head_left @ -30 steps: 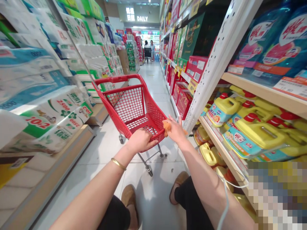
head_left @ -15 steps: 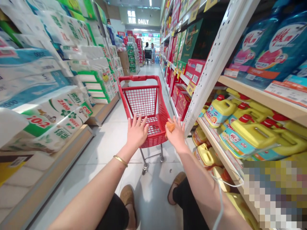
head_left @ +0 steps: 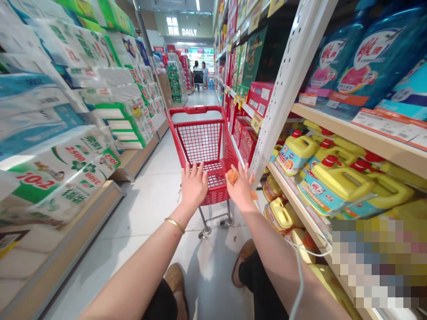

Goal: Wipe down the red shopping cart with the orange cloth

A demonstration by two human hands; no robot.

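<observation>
A red shopping cart (head_left: 199,133) with a mesh basket stands in the aisle in front of me, on metal legs with casters. My left hand (head_left: 194,183) is open at the left of its near edge, palm down, fingers stretched forward. Whether the palm touches the rim is hidden. At the right of the near edge, my right hand (head_left: 240,189) holds a crumpled orange cloth (head_left: 232,177) under the thumb, its other fingers apart. A bit of orange also shows beyond that hand's outer side. A gold bangle (head_left: 175,225) circles my left wrist.
Stacked tissue packs (head_left: 66,178) line the left side. On the right, shelves hold yellow detergent jugs (head_left: 336,184), blue bottles (head_left: 360,58) and red boxes (head_left: 258,95). A white upright (head_left: 283,84) stands close to my right hand. A pale cable (head_left: 298,275) hangs by my right arm. Two people (head_left: 200,71) are far ahead.
The view has turned slightly right, so shelves and stacks appear farther left. The cart sits a little farther right against the aisle. My hands are slightly closer together; the cloth stays in the right.
</observation>
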